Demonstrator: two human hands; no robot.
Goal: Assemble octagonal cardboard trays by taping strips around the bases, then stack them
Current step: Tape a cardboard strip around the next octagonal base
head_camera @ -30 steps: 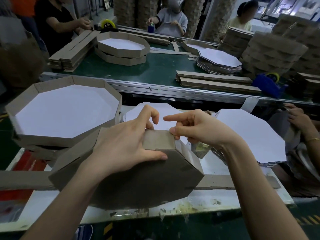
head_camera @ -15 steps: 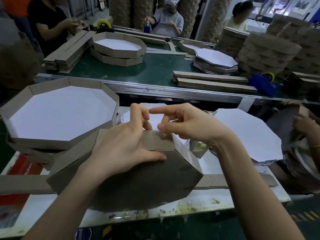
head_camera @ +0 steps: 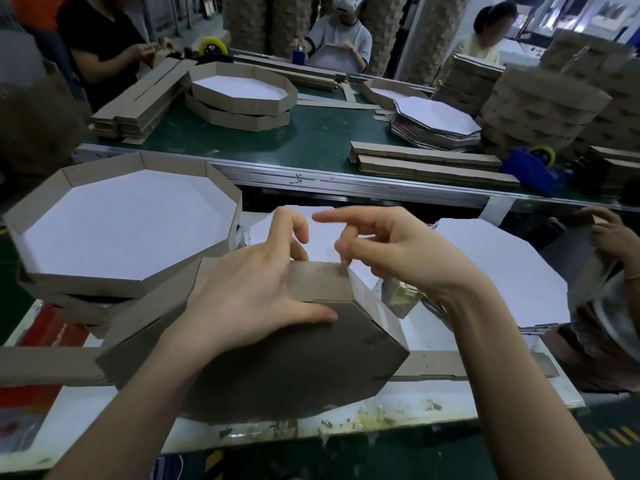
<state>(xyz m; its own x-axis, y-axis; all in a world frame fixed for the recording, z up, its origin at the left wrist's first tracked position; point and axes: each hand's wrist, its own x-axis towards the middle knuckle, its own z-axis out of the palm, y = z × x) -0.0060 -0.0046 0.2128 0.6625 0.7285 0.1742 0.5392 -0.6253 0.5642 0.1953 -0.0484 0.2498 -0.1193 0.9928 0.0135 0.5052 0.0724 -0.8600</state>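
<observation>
Worktop: tape scraps along the near edge.
Tray: upside down, tilted up so the side wall faces the wearer.
L hand: grip clamped on tray, thumb on base, fingers over rim, to steady it.
R hand: fingertips nipped on strip at a corner, prob. pressing tape.
Done trays: stacked behind-left, handy for stacking.
Bases: flat pile, right.

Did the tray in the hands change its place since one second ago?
No. The tray stays put: its right corner still covers the same spot of the long cardboard strip on the table, and the left hand holds it as before.
</observation>
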